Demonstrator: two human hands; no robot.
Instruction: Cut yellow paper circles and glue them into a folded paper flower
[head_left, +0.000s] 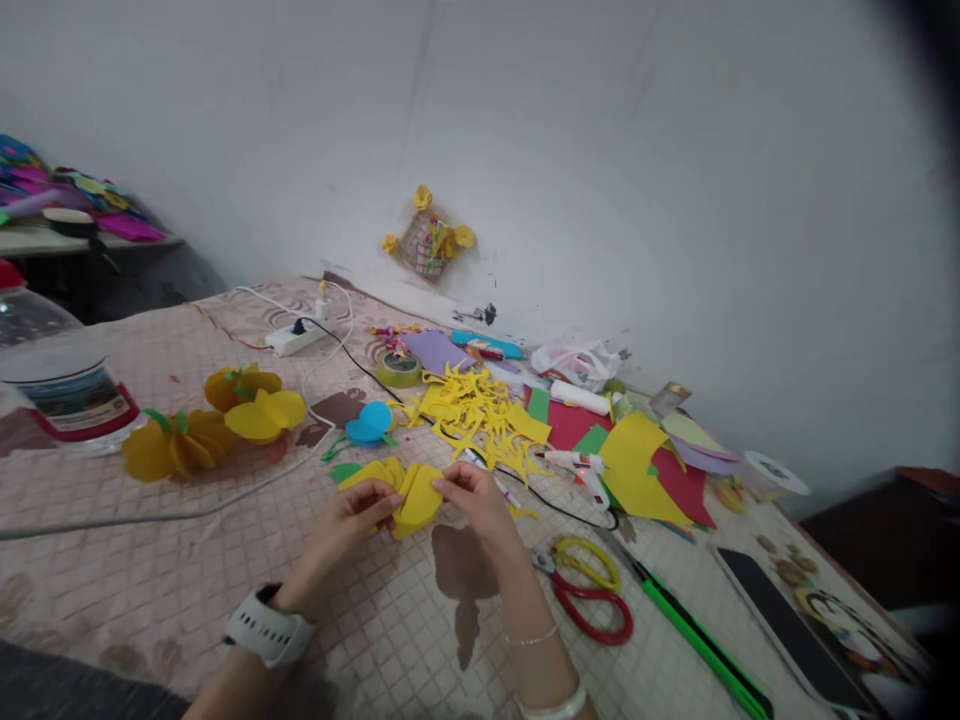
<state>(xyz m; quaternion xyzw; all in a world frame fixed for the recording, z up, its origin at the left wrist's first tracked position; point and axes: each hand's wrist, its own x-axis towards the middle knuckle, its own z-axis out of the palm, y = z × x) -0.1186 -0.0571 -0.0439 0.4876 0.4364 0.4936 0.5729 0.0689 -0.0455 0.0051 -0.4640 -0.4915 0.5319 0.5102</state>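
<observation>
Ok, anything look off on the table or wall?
Two things, both mild. Yellow offcuts lie in a loose, tangled heap beside the tape roll, untidy next to the flat sheets. Black marks stand out low on the pale wall; can't tell if stains or damage.

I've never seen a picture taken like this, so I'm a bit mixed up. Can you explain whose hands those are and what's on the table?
There's no robot here, just a person. The camera sits on their head, looking forward and down, so their own hands reach in from the bottom. The left hand has a watch on its wrist. It and the right hand pinch yellow cut-outs in their fingers. Beyond them on the table are yellow scraps and a blue shape. Scissors lie to the right, and a big bottle stands at the far left.
</observation>
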